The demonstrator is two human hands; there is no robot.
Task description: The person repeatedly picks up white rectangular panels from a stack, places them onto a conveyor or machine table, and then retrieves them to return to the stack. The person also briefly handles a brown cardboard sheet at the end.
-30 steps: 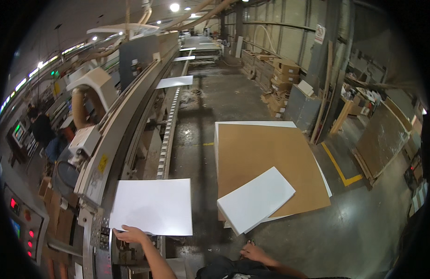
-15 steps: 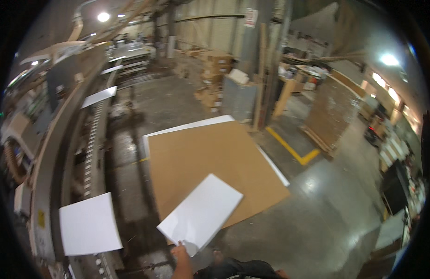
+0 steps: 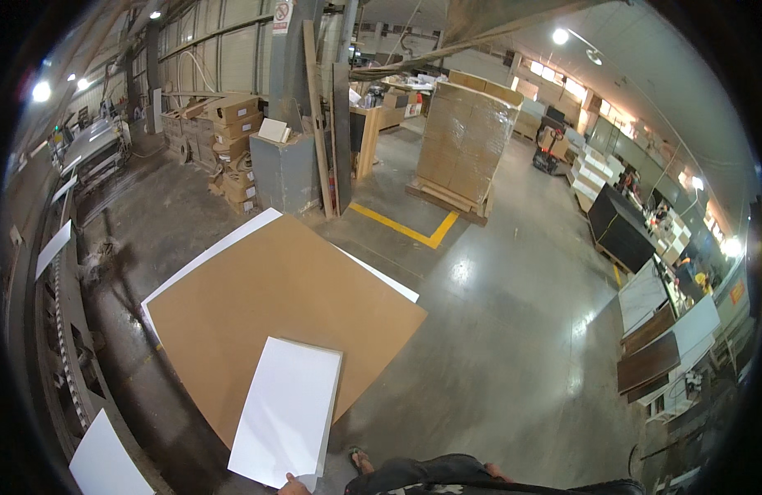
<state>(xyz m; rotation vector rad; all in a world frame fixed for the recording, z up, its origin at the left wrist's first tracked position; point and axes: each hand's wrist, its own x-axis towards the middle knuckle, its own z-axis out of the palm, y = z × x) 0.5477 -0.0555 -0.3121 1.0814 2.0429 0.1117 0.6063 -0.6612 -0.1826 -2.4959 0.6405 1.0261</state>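
When we look down from our head, the white board (image 3: 284, 408) lies on the big brown sheet (image 3: 274, 285). Its long way runs away from us, far end leaning right. Our left hand (image 3: 295, 485) touches its near edge, but we cannot tell if it grips. Our right hand (image 3: 497, 473) barely shows; we cannot tell its grip.
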